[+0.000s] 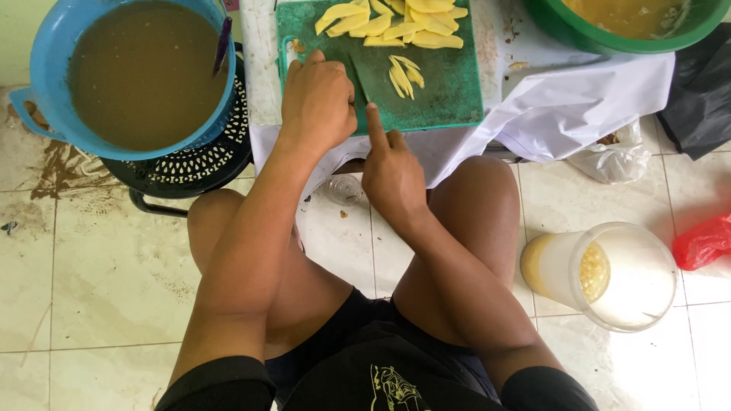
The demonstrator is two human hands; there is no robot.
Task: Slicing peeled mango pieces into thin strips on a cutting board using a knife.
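A green cutting board [449, 91] lies on a white cloth in front of my knees. Yellow fruit strips [396, 23] are piled at its far edge, and a few thin slices [403, 74] lie in the middle. My left hand [316, 99] rests knuckles-up on the board's left part with its fingers curled down; whatever is under it is hidden. My right hand [392, 171] grips a knife [359, 80], index finger stretched along it. The dark blade lies on the board right beside my left hand.
A blue basin [46, 84] of brown liquid sits on a black perforated stool [190, 164] at the left. A green basin [601, 38] stands at the top right. On the tiled floor are a clear jar [609, 274] with yellow pieces, a red bag [704, 240] and a white bag [613, 156].
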